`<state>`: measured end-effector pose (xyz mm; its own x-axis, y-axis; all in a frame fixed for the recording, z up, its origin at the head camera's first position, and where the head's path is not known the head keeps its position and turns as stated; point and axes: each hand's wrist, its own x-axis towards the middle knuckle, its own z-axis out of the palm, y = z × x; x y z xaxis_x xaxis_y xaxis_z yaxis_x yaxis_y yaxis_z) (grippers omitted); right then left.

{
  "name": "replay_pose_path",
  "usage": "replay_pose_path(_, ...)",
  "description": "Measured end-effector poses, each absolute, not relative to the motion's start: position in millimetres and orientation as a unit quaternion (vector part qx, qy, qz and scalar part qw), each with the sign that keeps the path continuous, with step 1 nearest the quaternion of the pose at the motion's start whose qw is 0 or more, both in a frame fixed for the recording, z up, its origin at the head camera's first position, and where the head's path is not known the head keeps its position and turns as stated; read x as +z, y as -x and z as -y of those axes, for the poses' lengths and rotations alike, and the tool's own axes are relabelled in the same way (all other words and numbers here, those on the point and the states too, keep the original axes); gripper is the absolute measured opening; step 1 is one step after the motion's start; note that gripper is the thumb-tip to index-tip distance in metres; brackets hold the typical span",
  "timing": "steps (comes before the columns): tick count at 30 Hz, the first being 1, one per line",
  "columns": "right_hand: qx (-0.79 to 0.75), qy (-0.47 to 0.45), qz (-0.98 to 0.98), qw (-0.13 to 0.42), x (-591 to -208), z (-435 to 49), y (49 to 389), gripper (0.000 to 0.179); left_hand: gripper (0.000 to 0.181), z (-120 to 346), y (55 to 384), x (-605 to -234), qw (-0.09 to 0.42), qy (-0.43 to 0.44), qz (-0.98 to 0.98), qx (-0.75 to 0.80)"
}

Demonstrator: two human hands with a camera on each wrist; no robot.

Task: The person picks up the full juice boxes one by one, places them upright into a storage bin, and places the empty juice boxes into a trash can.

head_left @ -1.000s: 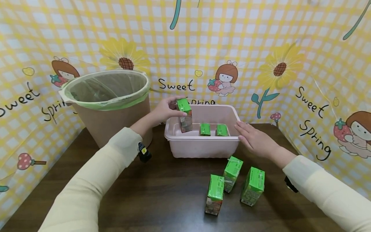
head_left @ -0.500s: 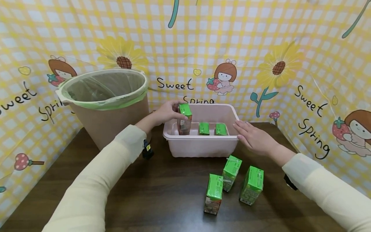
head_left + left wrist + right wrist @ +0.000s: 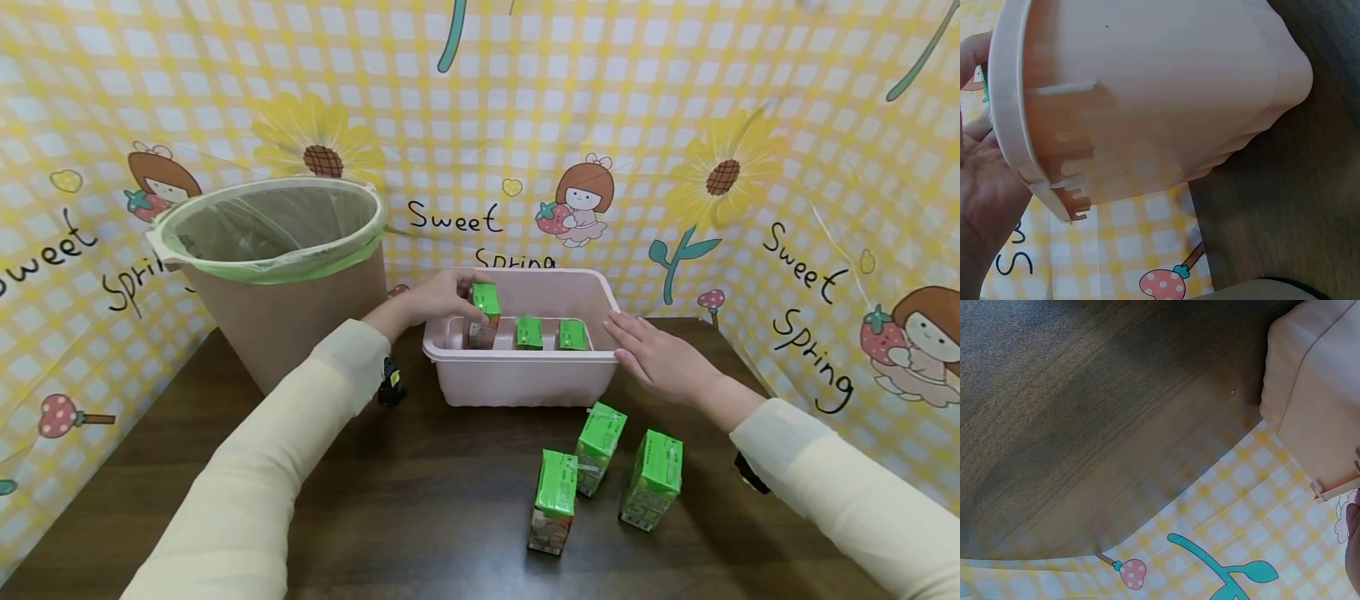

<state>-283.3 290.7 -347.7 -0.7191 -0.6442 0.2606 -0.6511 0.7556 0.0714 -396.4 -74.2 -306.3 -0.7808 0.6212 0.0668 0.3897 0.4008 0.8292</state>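
Note:
My left hand [image 3: 448,298] reaches over the left end of a pale pink plastic bin [image 3: 525,379] and grips a green-topped drink carton [image 3: 484,302] between thumb and fingers, its lower part down inside the bin. Two more cartons, a middle one [image 3: 528,332] and a right one [image 3: 573,334], stand in the bin beside it. My right hand [image 3: 660,357] rests with straight fingers against the bin's right rim. In the left wrist view the bin's end wall [image 3: 1147,106] covers most of the held carton; the right wrist view catches only the edge of my right hand [image 3: 1353,540].
Three green-topped cartons stand on the dark wooden table [image 3: 420,500] in front of the bin: a left one [image 3: 553,500], a back one [image 3: 600,446] and a right one [image 3: 652,479]. A tall lined trash can [image 3: 300,325] stands at the left. A checkered cloth [image 3: 450,125] hangs behind.
My left hand has lowered the carton into the left part of the bin and shifted it slightly right. My right hand has stayed at the right rim.

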Motion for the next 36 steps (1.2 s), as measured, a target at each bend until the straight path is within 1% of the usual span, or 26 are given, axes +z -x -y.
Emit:
replay_pose_path(6, 0.010, -0.344, 0.929, 0.135, -347.4, -290.6, 281.9, 0.050, 0.061, 70.1, 398.1, -307.3, 0.153, -0.329, -0.818, 0.447)
replay_pose_path(13, 0.016, -0.335, 0.933, 0.128, -347.6, -290.7, 281.4, 0.050, 0.051, 64.5, 400.5, -309.0, 0.143, -0.352, -0.835, 0.397)
replay_pose_path(16, 0.017, -0.334, 0.934, 0.129, -348.3, -290.7, 282.0, 0.050, 0.045, 61.2, 402.2, -310.2, 0.150, -0.361, -0.841, 0.374)
replay_pose_path(18, 0.018, -0.335, 0.933, 0.130, -348.3, -290.6, 282.3, 0.050, 0.046, 58.7, 400.4, -309.6, 0.155, -0.358, -0.847, 0.360)
replay_pose_path(24, 0.016, -0.336, 0.932, 0.131, -348.2, -290.5, 282.2, 0.050, 0.060, 51.0, 399.9, -312.2, 0.162, -0.340, -0.866, 0.329)
replay_pose_path(30, 0.017, -0.336, 0.933, 0.130, -348.2, -290.7, 282.2, 0.050, 0.057, 46.9, 399.0, -317.2, 0.176, -0.319, -0.870, 0.333)
replay_pose_path(36, 0.016, -0.335, 0.933, 0.130, -348.0, -290.7, 282.0, 0.050, 0.054, 43.1, 398.1, -321.0, 0.181, -0.321, -0.872, 0.323)
